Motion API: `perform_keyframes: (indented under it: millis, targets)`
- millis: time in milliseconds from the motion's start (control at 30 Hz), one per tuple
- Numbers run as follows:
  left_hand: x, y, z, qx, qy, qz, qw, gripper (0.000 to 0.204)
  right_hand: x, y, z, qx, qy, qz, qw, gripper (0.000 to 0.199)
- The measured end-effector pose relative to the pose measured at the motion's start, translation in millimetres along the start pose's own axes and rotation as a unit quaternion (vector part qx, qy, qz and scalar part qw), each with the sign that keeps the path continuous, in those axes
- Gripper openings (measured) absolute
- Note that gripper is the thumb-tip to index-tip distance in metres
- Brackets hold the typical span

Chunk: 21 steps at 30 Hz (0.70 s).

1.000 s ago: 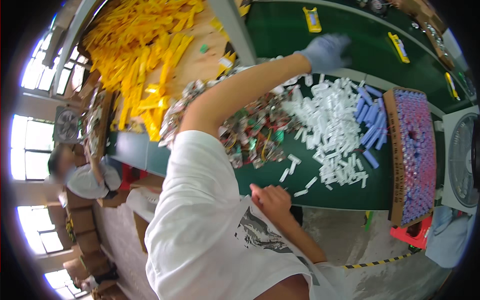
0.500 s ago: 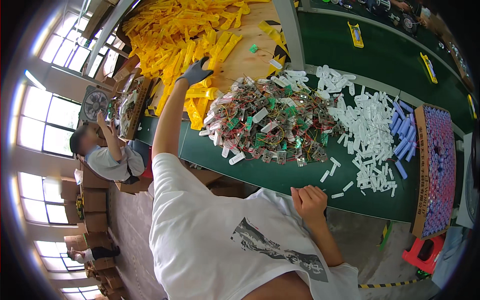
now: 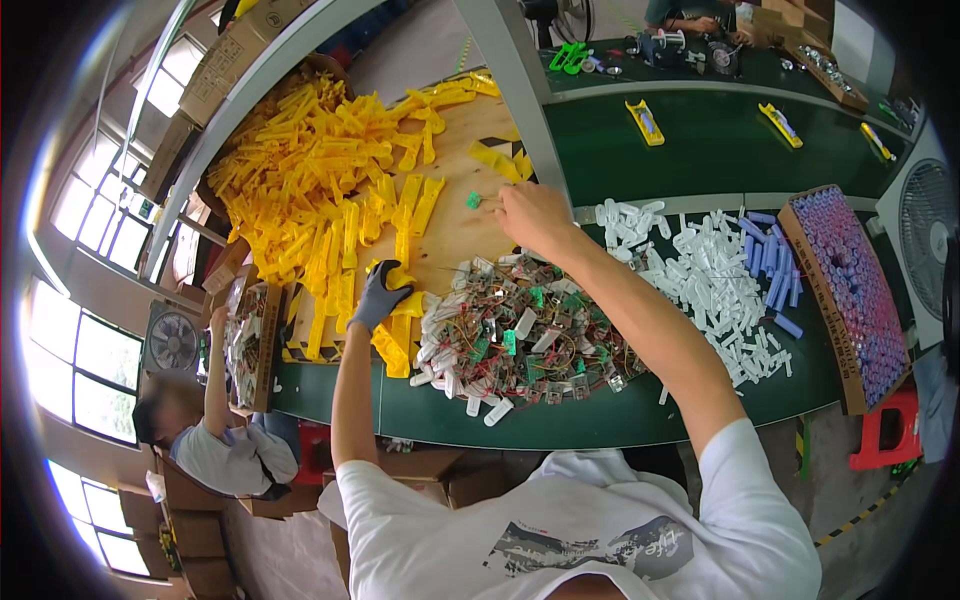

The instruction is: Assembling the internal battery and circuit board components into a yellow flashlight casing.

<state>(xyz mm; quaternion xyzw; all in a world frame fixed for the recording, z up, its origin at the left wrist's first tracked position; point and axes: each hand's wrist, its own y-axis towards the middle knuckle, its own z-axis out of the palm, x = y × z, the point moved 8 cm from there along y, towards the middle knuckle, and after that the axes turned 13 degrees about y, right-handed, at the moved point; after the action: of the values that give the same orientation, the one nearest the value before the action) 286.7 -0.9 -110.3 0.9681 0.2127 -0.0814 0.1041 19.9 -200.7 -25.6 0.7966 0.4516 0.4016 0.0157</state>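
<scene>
My left hand [image 3: 380, 294], in a grey glove, is at the near edge of the heap of yellow plastic casings [image 3: 300, 160]. Its thumb and fingers are apart around the end of a yellow casing [image 3: 402, 277], without visibly closing on it. My bare right hand [image 3: 535, 218] stretches across to the wooden board, fingers pinched on a wired piece whose small green circuit board [image 3: 474, 200] sticks out to the left. My fingers hide the rest of that piece. Between my arms lies a tangled pile of wired circuit boards and metal parts [image 3: 530, 335].
Small white plastic parts [image 3: 710, 280] and purple cylindrical cells [image 3: 770, 262] lie right of my arm, beside a carton of cells [image 3: 848, 300]. A metal post [image 3: 515, 90] rises behind. Yellow casings [image 3: 645, 123] sit on a green belt [image 3: 690, 165]. Another person [image 3: 235, 450] sits at left.
My right hand has come up from the table's near edge to the wired piece on the board. My left hand has drawn nearer, onto the close yellow casings. The view has shifted.
</scene>
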Motion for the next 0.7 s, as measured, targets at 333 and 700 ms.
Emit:
perform_keyframes:
  millis: [333, 700]
  targets:
    - [-50, -109, -90, -0.417, -0.44, -0.088, 0.791, 0.046, -68, 24, 79, 0.016, -0.118, 0.025, 0.993, 0.014]
    - [-90, -236, -56, -0.477, -0.568, -0.241, 0.626, 0.021, 21, -14, -36, -0.176, 0.206, -0.106, 0.957, 0.019]
